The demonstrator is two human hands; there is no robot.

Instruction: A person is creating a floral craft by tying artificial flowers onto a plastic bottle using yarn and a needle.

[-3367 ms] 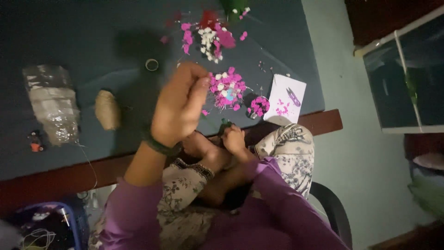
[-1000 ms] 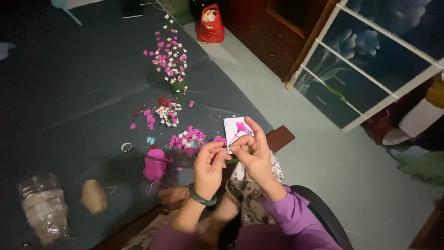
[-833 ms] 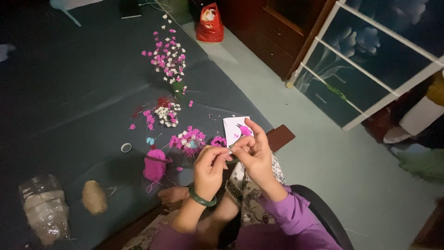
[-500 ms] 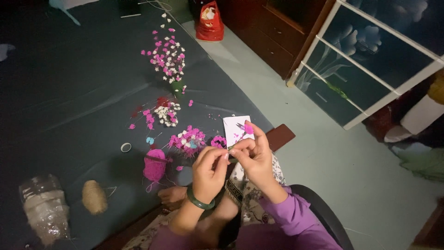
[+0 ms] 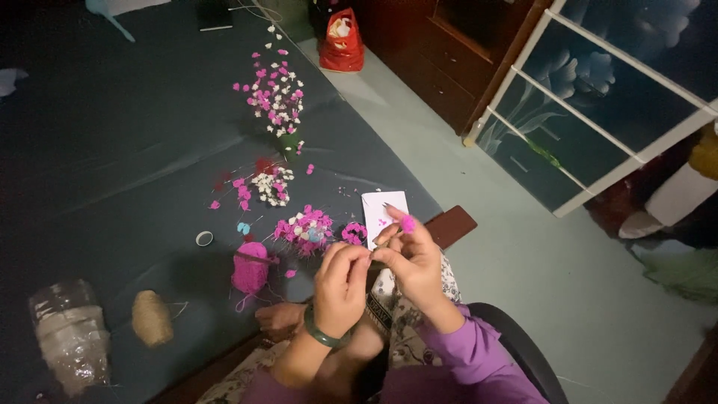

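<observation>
Both hands meet above the lap, just at the near edge of the dark cloth-covered table [image 5: 112,150]. The left hand [image 5: 340,288] has its fingers bent together in a narrow pinch, and a green smooth bangle [image 5: 321,335] sits on its wrist. The right hand [image 5: 415,258] is also closed narrow, and it holds a thin flower stem [image 5: 389,238] between thumb and fingers. The stem is a slim dark wire; its long axis goes up and to the right, away from the person, and a small round pink bud [image 5: 408,223] sits at the upper end. The lower end goes toward the left fingertips, but I cannot tell if they touch it.

On the table just beyond the hands lies a white paper card [image 5: 380,213], flat and rectangular. Left of it are small heaps of pink and white petals [image 5: 303,228], soft and crumpled. A fuzzy pink yarn ball [image 5: 250,269], a rough brown twine ball [image 5: 152,318], a small tape ring [image 5: 203,239] and a crinkled clear plastic bag [image 5: 71,333] lie further left
</observation>
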